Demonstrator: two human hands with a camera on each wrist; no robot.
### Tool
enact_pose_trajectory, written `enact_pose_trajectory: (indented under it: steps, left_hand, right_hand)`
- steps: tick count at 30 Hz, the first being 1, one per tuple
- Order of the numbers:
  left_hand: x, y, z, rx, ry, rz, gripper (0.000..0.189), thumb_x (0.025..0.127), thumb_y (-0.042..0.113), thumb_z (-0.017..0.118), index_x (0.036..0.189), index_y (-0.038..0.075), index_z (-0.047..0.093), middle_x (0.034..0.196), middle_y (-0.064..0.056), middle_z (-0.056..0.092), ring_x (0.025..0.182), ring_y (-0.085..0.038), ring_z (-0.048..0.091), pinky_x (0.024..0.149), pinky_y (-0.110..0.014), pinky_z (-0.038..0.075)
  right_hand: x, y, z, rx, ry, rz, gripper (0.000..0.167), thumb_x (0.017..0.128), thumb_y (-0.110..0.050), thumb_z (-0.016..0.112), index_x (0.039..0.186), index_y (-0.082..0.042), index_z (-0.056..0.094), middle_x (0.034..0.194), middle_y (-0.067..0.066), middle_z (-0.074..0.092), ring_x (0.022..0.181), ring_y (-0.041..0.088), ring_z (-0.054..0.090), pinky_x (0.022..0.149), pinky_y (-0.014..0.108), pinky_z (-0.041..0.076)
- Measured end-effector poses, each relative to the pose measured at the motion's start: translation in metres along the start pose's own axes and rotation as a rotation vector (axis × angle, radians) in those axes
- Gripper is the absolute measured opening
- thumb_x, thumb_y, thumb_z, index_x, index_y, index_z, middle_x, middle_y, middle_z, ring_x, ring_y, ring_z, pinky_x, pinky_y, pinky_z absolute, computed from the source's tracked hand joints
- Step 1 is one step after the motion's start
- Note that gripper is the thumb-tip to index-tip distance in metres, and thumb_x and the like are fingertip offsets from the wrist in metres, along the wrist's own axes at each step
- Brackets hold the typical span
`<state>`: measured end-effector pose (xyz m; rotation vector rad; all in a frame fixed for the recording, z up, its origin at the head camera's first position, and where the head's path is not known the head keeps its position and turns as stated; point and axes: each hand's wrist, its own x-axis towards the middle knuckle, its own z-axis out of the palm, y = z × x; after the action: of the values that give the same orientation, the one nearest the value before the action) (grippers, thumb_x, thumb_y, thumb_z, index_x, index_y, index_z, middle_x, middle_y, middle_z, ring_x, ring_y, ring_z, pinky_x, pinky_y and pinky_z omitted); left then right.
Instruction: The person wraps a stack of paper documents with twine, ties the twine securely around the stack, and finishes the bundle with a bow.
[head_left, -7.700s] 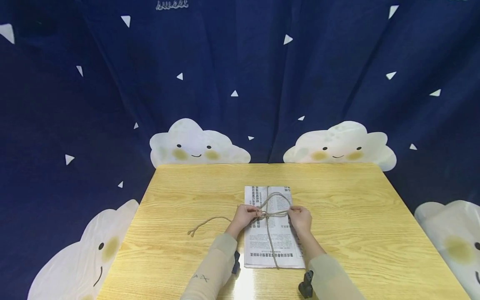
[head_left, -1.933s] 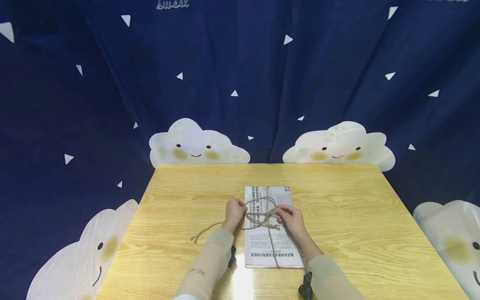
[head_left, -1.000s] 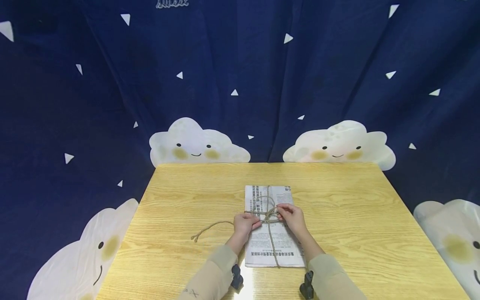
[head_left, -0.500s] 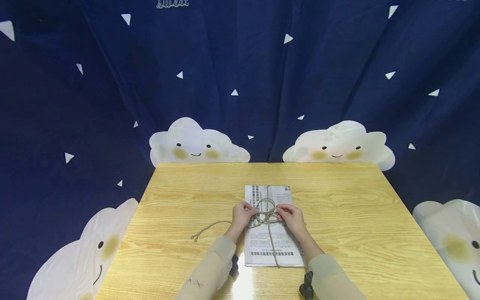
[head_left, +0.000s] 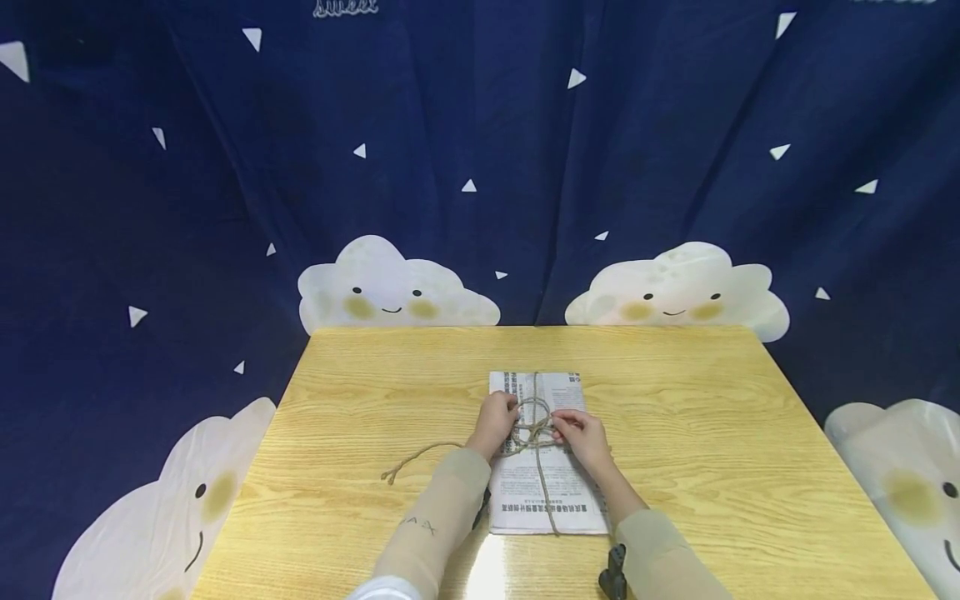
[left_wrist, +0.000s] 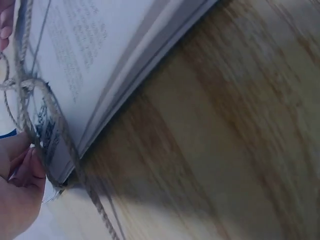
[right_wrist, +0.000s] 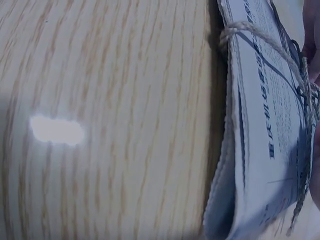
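A folded stack of newspapers (head_left: 551, 492) lies on the table, bound with twine (head_left: 544, 483) that crosses and knots near its middle. At the stack's left edge my left hand (head_left: 495, 422) pinches part of the twine; in the left wrist view its thumb and fingers (left_wrist: 20, 167) meet beside a strand. My right hand (head_left: 587, 440) pinches the twine just right of the knot, and its fingertips are largely cut off in the right wrist view. Between the hands a small round loop of twine stands above the crossing.
The wooden table (head_left: 690, 433) reaches back to a dark blue curtain (head_left: 420, 150) with white clouds and triangles. One free twine end (head_left: 408, 462) trails onto the table, left of the newspapers. A wrist camera (head_left: 613, 571) sits by the right sleeve.
Over the last second my left hand has shifted up along the newspapers' left edge. My right hand, earlier at the right edge, stays by the knot. The big loop there is gone.
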<state>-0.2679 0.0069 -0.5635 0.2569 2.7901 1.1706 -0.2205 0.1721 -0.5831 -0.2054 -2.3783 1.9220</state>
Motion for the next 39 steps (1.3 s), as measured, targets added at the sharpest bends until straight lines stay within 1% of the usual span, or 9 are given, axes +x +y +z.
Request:
enact_pose_trajectory:
  steps: [5,11,15,19,23,28,32,36,39]
  left_hand:
    - [0.0,0.002,0.001,0.099,-0.013,0.005,0.018,0.083,0.0,0.061,0.1,-0.002,0.067,0.095,-0.014,0.064,0.092,-0.025,0.061,0.076,-0.03,0.052]
    - [-0.003,0.003,-0.003,0.033,-0.065,-0.022,0.027,0.084,-0.001,0.057,0.111,-0.006,0.061,0.107,-0.018,0.061,0.097,-0.026,0.06,0.081,-0.03,0.051]
    - [-0.005,0.001,-0.008,-0.097,-0.051,-0.056,0.02,0.083,-0.003,0.055,0.101,-0.006,0.062,0.097,-0.015,0.063,0.079,-0.019,0.059,0.066,-0.026,0.052]
    - [-0.009,-0.004,-0.01,-0.377,-0.006,-0.11,0.005,0.078,-0.011,0.055,0.078,-0.007,0.059,0.074,-0.012,0.061,0.057,-0.015,0.055,0.051,-0.023,0.051]
    - [-0.015,-0.009,-0.011,-0.626,0.013,-0.203,0.006,0.077,-0.015,0.057,0.077,-0.008,0.056,0.07,-0.018,0.063,0.053,-0.02,0.062,0.053,-0.028,0.055]
    - [-0.026,-0.007,-0.01,-0.75,-0.002,-0.321,0.009,0.079,-0.01,0.06,0.088,-0.012,0.058,0.081,-0.02,0.064,0.06,-0.021,0.067,0.06,-0.027,0.056]
    - [-0.036,-0.004,-0.003,-0.867,0.019,-0.375,0.009,0.08,-0.008,0.06,0.088,-0.011,0.056,0.083,-0.02,0.064,0.06,-0.018,0.067,0.062,-0.025,0.056]
    - [-0.048,0.005,0.002,-0.989,0.07,-0.361,0.011,0.08,-0.009,0.06,0.088,-0.014,0.055,0.08,-0.022,0.063,0.067,-0.026,0.068,0.067,-0.03,0.056]
    - [-0.052,0.006,0.011,-1.009,0.116,-0.343,0.012,0.079,-0.009,0.062,0.087,-0.016,0.056,0.079,-0.02,0.063,0.069,-0.028,0.068,0.068,-0.031,0.056]
  right_hand:
    - [-0.001,0.001,0.001,0.004,0.001,-0.005,0.016,0.085,-0.003,0.062,0.096,0.008,0.065,0.079,0.023,0.064,0.06,0.014,0.062,0.057,0.026,0.055]
    - [-0.001,0.001,0.0,0.03,-0.002,0.005,0.015,0.085,-0.001,0.061,0.096,0.009,0.065,0.08,0.023,0.064,0.061,0.015,0.062,0.057,0.026,0.055]
    - [-0.002,0.0,0.0,0.038,-0.009,0.002,0.016,0.085,-0.002,0.061,0.096,0.01,0.064,0.079,0.024,0.064,0.062,0.018,0.063,0.058,0.027,0.055]
    - [-0.003,-0.001,-0.001,0.031,-0.022,0.01,0.018,0.086,-0.003,0.06,0.099,0.01,0.063,0.081,0.024,0.063,0.065,0.021,0.063,0.058,0.027,0.055]
    - [-0.004,-0.003,-0.002,0.04,-0.032,0.027,0.02,0.087,-0.004,0.059,0.101,0.01,0.062,0.084,0.025,0.063,0.067,0.021,0.063,0.06,0.028,0.055]
    - [-0.004,-0.004,-0.002,0.035,-0.034,0.03,0.02,0.087,-0.005,0.06,0.101,0.01,0.062,0.083,0.025,0.063,0.066,0.019,0.063,0.06,0.028,0.055]
    - [-0.003,-0.005,-0.002,0.028,-0.03,0.007,0.02,0.086,-0.004,0.061,0.1,0.01,0.063,0.083,0.025,0.064,0.065,0.017,0.063,0.06,0.027,0.055]
    - [-0.003,-0.007,-0.002,0.04,-0.025,0.007,0.018,0.086,-0.004,0.061,0.098,0.01,0.063,0.084,0.026,0.063,0.065,0.017,0.063,0.06,0.026,0.055]
    - [-0.003,-0.008,-0.003,0.038,-0.019,0.012,0.018,0.086,-0.004,0.061,0.098,0.009,0.064,0.084,0.026,0.063,0.066,0.019,0.063,0.061,0.026,0.055]
